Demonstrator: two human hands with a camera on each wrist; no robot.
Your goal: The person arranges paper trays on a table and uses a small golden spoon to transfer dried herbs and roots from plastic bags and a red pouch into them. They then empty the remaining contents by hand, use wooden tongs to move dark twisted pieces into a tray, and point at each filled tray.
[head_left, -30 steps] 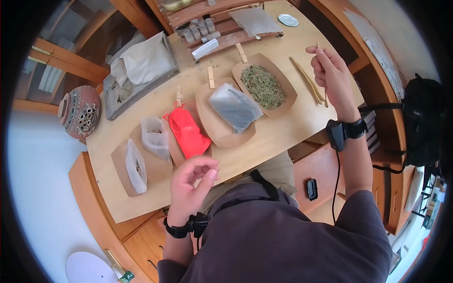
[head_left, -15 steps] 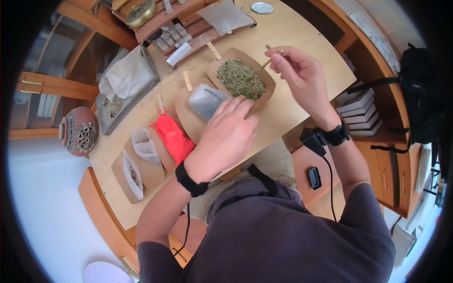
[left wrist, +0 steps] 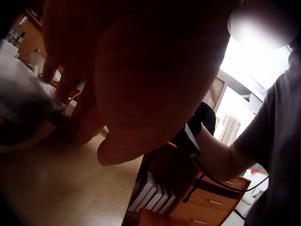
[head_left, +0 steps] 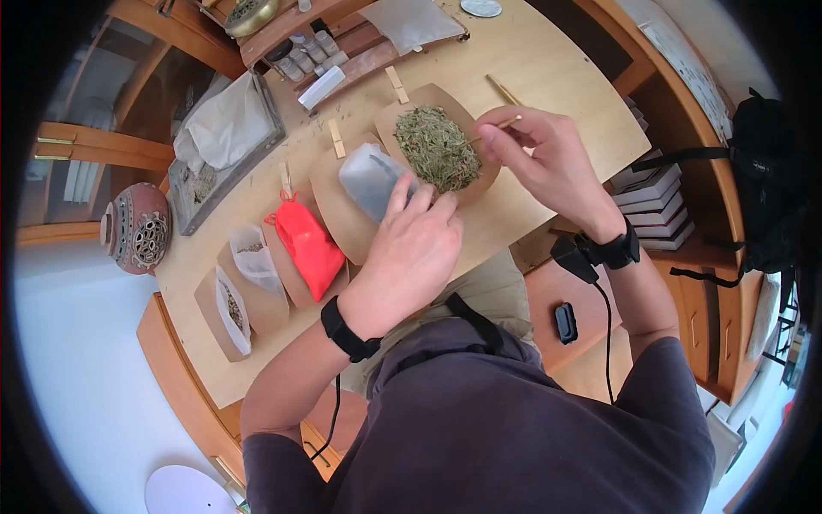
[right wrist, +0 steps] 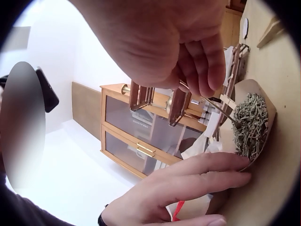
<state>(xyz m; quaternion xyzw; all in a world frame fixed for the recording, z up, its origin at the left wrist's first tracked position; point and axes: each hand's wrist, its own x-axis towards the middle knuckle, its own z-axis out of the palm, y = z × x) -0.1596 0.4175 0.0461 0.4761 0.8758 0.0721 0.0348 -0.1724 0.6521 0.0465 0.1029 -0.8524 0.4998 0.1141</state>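
A thin metal spoon-like tool (right wrist: 211, 103) is pinched in my right hand (head_left: 548, 158), its far end at the dried green herbs (head_left: 435, 147) in a brown paper tray (head_left: 489, 176). My left hand (head_left: 415, 248) lies palm down with fingers spread, fingertips at the near edge of that tray and beside a translucent bag (head_left: 366, 180) with dark contents. In the right wrist view the left fingers (right wrist: 211, 174) reach the tray's rim. Left of the bag lies a red drawstring pouch (head_left: 310, 248).
Two white pouches (head_left: 257, 259) stand in paper trays at the left. Wooden clips (head_left: 336, 138) sit by the trays. Behind are a shelf with small bottles (head_left: 302, 60) and a grey tray (head_left: 190, 210). Brass-coloured sticks (head_left: 503, 90) lie beyond the right hand.
My left hand has moved from near the red pouch across to the herb tray. My right hand has come down and left, bringing the tool's end to the herbs.
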